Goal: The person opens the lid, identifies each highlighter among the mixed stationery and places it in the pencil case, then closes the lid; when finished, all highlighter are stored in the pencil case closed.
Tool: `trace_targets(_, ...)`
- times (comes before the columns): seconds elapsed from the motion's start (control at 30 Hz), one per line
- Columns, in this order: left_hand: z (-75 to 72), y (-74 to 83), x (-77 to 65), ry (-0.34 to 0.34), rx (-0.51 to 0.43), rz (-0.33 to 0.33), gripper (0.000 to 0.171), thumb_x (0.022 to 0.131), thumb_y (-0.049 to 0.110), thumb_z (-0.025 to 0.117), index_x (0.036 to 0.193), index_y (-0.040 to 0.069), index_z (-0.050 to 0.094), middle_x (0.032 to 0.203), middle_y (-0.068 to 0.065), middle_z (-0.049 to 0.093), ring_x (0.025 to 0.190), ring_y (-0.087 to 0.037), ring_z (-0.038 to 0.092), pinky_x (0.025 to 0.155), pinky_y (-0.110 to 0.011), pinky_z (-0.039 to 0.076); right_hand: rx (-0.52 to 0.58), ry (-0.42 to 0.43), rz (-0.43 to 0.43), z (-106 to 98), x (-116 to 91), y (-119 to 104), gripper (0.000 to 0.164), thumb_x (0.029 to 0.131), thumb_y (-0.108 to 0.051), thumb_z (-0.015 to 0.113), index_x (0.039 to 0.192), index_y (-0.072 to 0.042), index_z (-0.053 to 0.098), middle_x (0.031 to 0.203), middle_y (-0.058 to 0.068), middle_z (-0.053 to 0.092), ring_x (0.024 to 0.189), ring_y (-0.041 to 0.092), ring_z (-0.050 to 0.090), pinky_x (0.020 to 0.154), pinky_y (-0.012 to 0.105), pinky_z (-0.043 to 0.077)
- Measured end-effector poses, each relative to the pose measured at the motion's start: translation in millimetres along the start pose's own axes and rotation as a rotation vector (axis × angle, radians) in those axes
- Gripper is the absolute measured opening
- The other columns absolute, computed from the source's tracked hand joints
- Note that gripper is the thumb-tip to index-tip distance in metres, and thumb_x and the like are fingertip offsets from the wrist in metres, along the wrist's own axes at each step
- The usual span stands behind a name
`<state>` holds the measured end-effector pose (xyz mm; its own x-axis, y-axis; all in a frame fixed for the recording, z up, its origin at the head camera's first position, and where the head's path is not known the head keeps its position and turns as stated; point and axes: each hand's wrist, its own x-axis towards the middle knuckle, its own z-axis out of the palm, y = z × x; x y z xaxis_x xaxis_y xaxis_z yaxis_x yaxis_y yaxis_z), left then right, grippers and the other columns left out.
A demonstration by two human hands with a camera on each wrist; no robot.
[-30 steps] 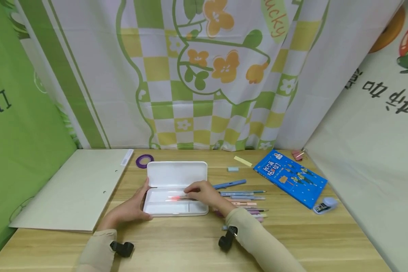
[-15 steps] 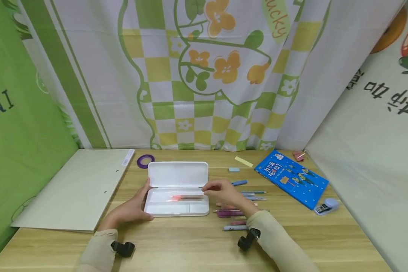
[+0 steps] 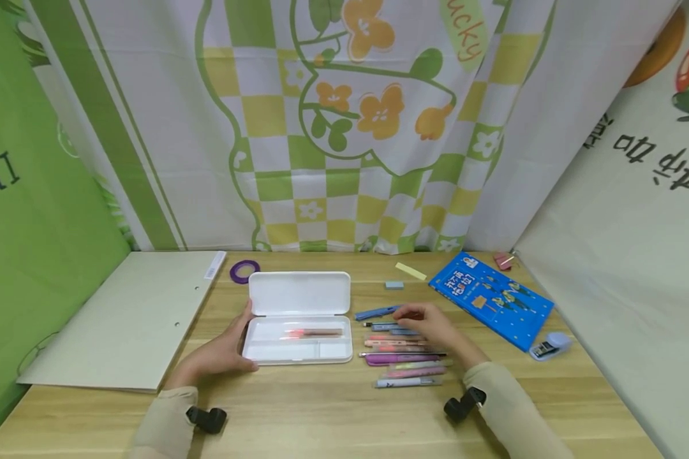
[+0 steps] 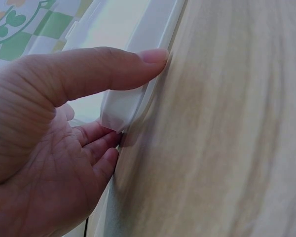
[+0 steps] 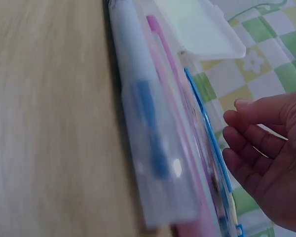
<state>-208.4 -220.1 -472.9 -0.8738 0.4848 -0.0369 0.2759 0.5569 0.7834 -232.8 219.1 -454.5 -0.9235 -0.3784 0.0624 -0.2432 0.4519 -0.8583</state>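
A white pencil case (image 3: 298, 294) stands with its lid raised on the table. In its long upper compartment lies one pen with a pinkish-red end (image 3: 316, 333). My left hand (image 3: 226, 347) grips the left end of the case, and in the left wrist view its thumb (image 4: 118, 69) lies along the near edge. To the right of the case, my right hand (image 3: 430, 328) hovers over a row of several pens, loosely curled fingers holding nothing. A blue pen (image 3: 374, 313) lies at the row's far end, a purple pen (image 3: 393, 359) in its middle, and a whitish pen (image 3: 407, 383) nearest me.
A large pale board (image 3: 120, 319) covers the left side. Behind the case sits a purple tape roll (image 3: 244, 271). At the back right are a light blue eraser (image 3: 393, 285), a yellow strip (image 3: 411, 271), a blue book (image 3: 490, 299), a small stapler (image 3: 549, 346) and a pink clip (image 3: 503, 261).
My right hand has let go of the pen with the pinkish-red end inside the case and moved right, over the row of pens. The left hand has stayed on the case.
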Motion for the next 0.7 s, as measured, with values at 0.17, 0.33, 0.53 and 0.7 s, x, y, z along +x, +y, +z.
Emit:
trace_targets(0.17, -0.9, 1.7, 0.2, 0.000, -0.006, 0.002, 0.129, 0.068, 0.016, 0.083, 0.146, -0.002, -0.018, 0.150, -0.034, -0.006, 0.137, -0.050, -0.003, 0.110, -0.060, 0.003, -0.136, -0.012, 0.029, -11.2, -4.1, 5.0, 0.016, 0.090, -0.006, 0.060, 0.101, 0.001, 0.069, 0.099, 0.009, 0.068, 0.092, 0.019, 0.060, 0.079, 0.033, 0.051)
trace_targets(0.33, -1.1, 3.1, -0.6, -0.002, -0.002, -0.002, 0.128, 0.068, 0.017, 0.083, 0.146, -0.002, -0.018, 0.150, -0.034, -0.004, 0.137, -0.050, -0.002, 0.110, -0.060, 0.003, -0.240, -0.039, -0.028, -17.1, -2.8, 11.6, 0.014, 0.089, -0.001, 0.060, 0.100, 0.003, 0.069, 0.096, 0.012, 0.068, 0.090, 0.023, 0.061, 0.079, 0.032, 0.051)
trace_targets(0.53, -0.7, 1.8, -0.7, 0.001, 0.003, -0.005, 0.129, 0.068, 0.017, 0.083, 0.146, -0.002, -0.018, 0.151, -0.034, -0.003, 0.138, -0.050, -0.002, 0.110, -0.060, 0.004, -0.318, -0.060, -0.078, -17.2, -0.1, 14.9, 0.015, 0.086, 0.002, 0.061, 0.098, 0.002, 0.070, 0.093, 0.010, 0.068, 0.087, 0.021, 0.061, 0.076, 0.032, 0.052)
trace_targets(0.7, -0.8, 2.3, -0.7, -0.001, 0.002, -0.011, 0.129, 0.068, 0.017, 0.083, 0.146, -0.001, -0.018, 0.151, -0.034, -0.002, 0.138, -0.050, -0.001, 0.110, -0.060, 0.004, -0.370, -0.053, -0.062, -15.5, 1.8, 17.4, 0.016, 0.086, 0.003, 0.061, 0.098, -0.002, 0.071, 0.093, 0.007, 0.069, 0.089, 0.022, 0.062, 0.079, 0.038, 0.052)
